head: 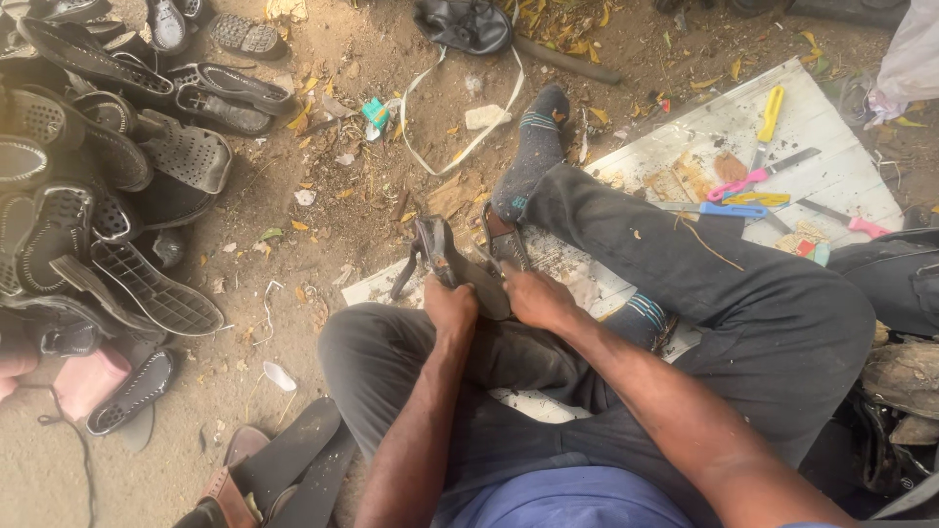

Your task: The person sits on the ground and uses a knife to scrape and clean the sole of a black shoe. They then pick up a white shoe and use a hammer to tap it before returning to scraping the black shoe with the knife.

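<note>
Bare dirt ground (323,220), littered with dry leaves; white board (831,176) as work surface at right. Held item: one dark sandal (460,269), sole worn, strap hanging loose, above the person's knees. Left hand (450,308) grip closed on its heel end; right hand (533,293) grip closed on its side. Pile of dark soles (98,176) at left. One yellow knife (770,117), one blue-handled tool (732,209) on the board.
</note>
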